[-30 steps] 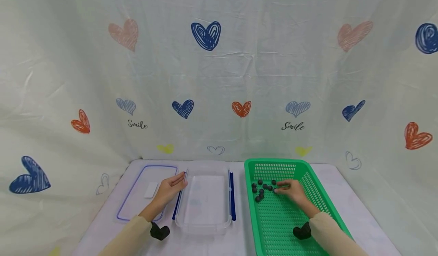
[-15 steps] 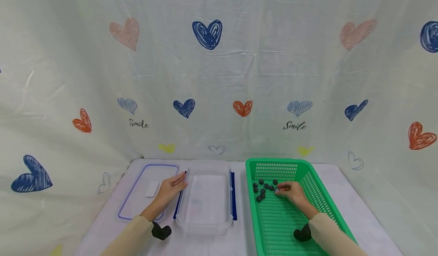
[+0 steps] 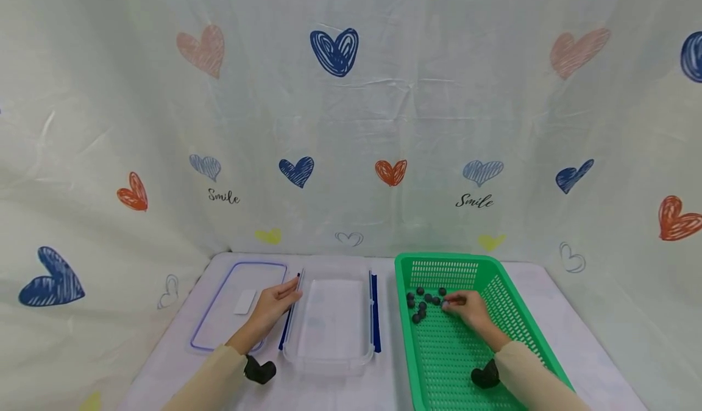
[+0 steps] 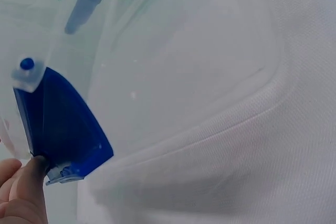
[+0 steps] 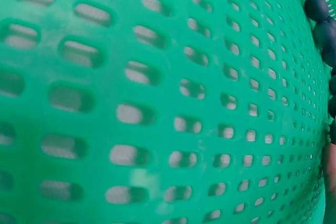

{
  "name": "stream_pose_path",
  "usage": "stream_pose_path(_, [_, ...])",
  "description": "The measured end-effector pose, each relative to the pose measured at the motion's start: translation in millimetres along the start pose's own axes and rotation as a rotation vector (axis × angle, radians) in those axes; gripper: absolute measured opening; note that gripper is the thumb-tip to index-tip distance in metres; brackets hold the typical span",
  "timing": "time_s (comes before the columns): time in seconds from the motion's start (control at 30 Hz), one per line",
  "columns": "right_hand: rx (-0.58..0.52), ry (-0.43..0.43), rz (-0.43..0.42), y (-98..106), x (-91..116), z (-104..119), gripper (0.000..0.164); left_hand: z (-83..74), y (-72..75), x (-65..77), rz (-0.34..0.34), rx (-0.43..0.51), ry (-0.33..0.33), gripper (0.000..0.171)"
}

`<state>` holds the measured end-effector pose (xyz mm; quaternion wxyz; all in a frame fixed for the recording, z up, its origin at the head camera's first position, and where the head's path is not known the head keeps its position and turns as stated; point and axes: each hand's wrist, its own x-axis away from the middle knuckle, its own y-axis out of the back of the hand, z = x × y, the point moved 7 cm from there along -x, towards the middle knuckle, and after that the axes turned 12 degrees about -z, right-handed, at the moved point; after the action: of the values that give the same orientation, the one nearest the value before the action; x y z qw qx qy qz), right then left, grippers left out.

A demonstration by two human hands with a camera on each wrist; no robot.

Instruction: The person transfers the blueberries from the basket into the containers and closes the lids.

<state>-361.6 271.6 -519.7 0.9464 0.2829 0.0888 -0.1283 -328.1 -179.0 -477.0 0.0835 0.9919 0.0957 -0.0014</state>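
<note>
In the head view a clear plastic food container [image 3: 336, 319] with blue side latches stands mid-table. My left hand [image 3: 271, 304] holds its left side. In the left wrist view the thumb [image 4: 31, 187] meets the lower end of a hanging blue latch [image 4: 63, 124]. Inside the green basket [image 3: 408, 350], my right hand [image 3: 470, 310] has thumb and fingers together around a blueberry [image 3: 445, 305], mostly covered by the fingertips. Several loose blueberries [image 3: 421, 306] lie just left of it. The right wrist view catches some blueberries [image 5: 316, 9] and a sliver of hand at its right edge.
A clear lid [image 3: 219, 313] with a blue seal lies flat left of the container, bearing a white rectangle [image 3: 244, 302]. The basket's perforated wall rises to the right of my right hand. Behind the white-covered table [image 3: 565, 325] hangs a heart-printed curtain [image 3: 351, 124].
My right thumb and fingers have closed together on a blueberry at the group's right side. The left hand stays at the container. The whole head view has shifted slightly.
</note>
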Motion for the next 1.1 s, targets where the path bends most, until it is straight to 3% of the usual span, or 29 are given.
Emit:
stream_pose_path(0.1, [-0.022, -0.011, 0.004, 1.2, -1.1, 0.2, 0.019, 0.7, -0.1, 0.3, 0.004, 0.01, 0.009, 0.051])
stream_pose_path(0.27, [-0.031, -0.007, -0.01, 7.0, -4.7, 2.3, 0.02, 17.5, -1.1, -10.5, -0.003, 0.028, 0.013, 0.053])
stream_pose_path(0.53, [-0.045, -0.035, -0.005, 12.1, -8.2, 4.0, 0.022, 16.3, -0.5, -8.6, 0.003, 0.033, 0.016, 0.053])
stream_pose_path(1.1, [-0.127, -0.064, 0.039, 25.8, -10.9, 33.0, 0.029, 20.9, 0.3, -11.3, -0.007, 0.011, 0.011, 0.053])
